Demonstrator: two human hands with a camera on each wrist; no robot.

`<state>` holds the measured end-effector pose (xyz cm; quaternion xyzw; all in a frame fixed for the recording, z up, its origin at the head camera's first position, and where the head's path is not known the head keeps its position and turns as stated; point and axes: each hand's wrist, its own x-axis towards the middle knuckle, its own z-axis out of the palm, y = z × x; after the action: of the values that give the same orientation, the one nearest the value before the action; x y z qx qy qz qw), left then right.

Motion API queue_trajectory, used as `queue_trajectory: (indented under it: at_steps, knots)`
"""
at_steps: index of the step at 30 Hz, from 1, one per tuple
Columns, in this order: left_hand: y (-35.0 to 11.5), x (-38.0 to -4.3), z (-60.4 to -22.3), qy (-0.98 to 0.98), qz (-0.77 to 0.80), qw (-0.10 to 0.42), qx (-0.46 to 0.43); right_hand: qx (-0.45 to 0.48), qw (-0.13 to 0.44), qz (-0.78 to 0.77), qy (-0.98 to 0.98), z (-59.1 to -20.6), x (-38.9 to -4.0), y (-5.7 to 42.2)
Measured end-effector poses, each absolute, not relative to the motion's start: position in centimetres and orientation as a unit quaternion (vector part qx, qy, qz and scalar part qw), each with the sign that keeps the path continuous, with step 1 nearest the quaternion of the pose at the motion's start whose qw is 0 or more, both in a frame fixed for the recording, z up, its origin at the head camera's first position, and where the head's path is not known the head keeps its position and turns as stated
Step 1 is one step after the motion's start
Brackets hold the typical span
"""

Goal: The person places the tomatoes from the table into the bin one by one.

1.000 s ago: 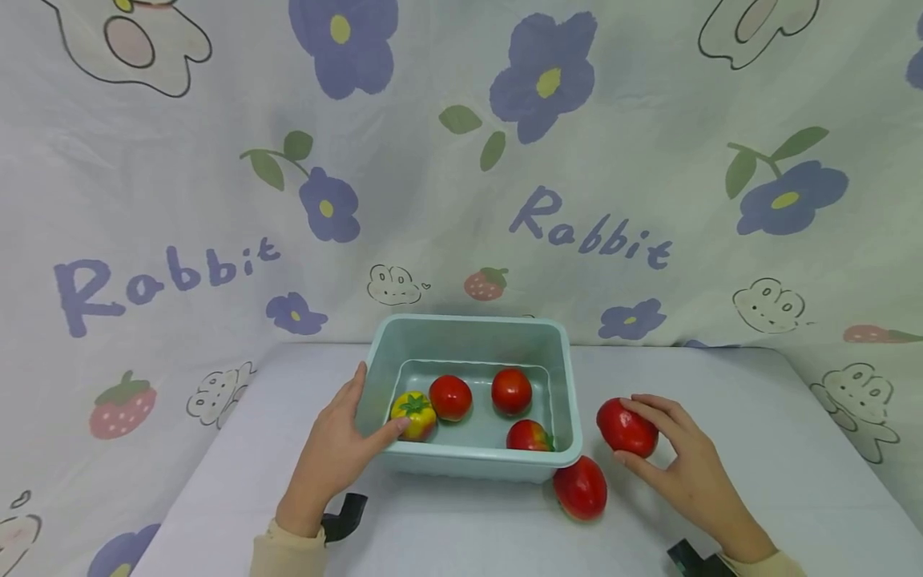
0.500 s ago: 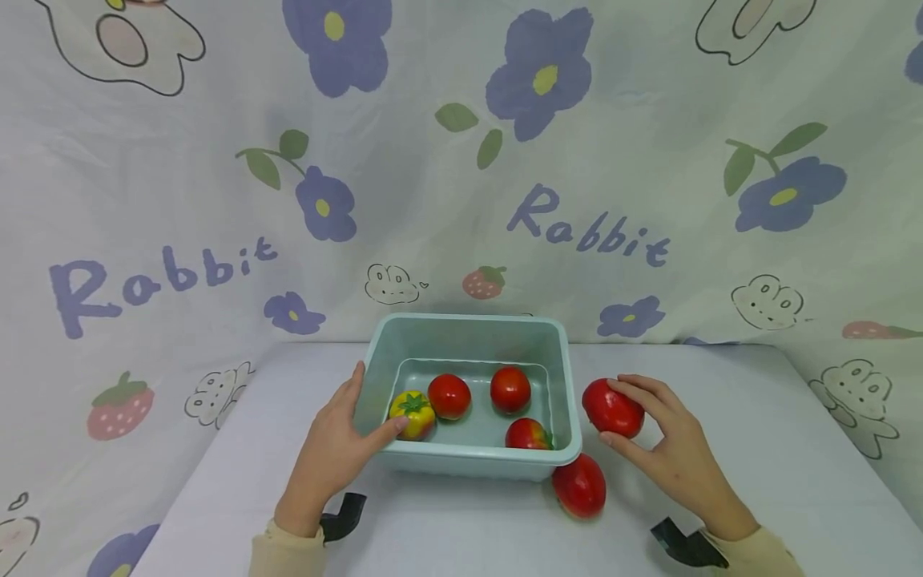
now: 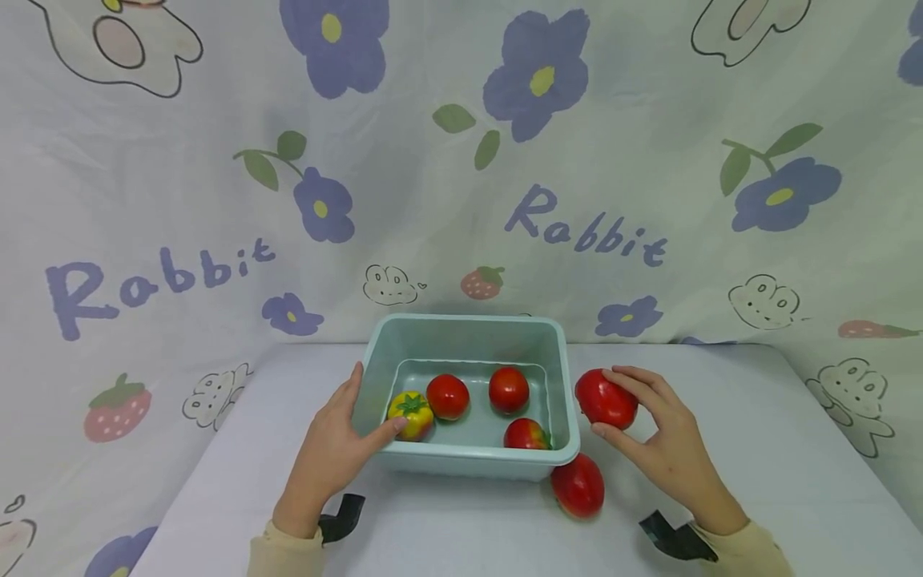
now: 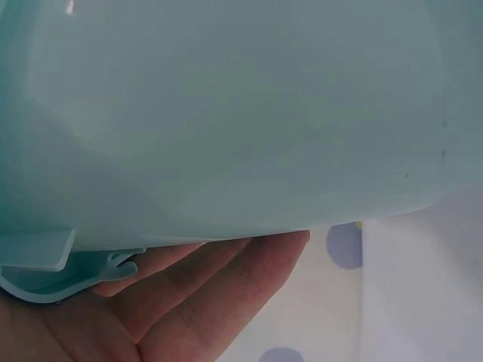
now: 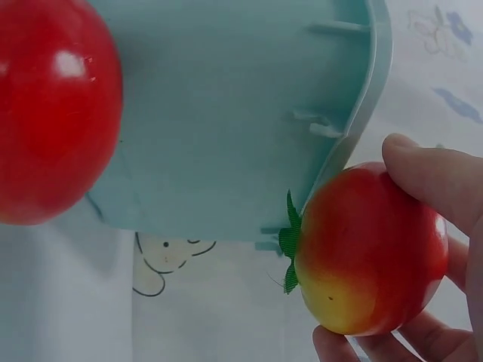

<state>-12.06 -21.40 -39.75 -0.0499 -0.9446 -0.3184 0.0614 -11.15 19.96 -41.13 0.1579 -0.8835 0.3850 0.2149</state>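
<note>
My left hand (image 3: 328,449) holds the pale green plastic bin (image 3: 461,457) at its left front corner. Its thumb lies over the rim, and in the left wrist view the fingers (image 4: 219,294) are against the outer wall. Just right of the bin, my right hand (image 3: 667,449) holds a tomato (image 3: 607,399) between thumb and fingers. The right wrist view shows this tomato (image 5: 370,253) as red with a yellow patch and a green leafy top. Another red tomato (image 3: 578,486) lies on the table by the bin's front right corner.
Inside the bin are a yellow tomato (image 3: 413,414) with a green top, two red tomatoes (image 3: 448,397) and a red-yellow one (image 3: 526,433) partly hidden by the front rim. A white cloth covers the table (image 3: 447,529). Behind hangs a patterned curtain (image 3: 404,184).
My right hand has carried its tomato up and left, closer to the bin's right side. My left hand and the bin stay in place.
</note>
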Motion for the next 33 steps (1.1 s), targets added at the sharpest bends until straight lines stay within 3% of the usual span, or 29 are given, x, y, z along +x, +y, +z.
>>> queue_trajectory:
  at_steps: [33]
  knots:
    - [-21.3, -12.0, -39.8, -0.945, -0.318, 0.065, -0.049, 0.23, 0.233, 0.412, -0.85, -39.3, -12.8, 15.7]
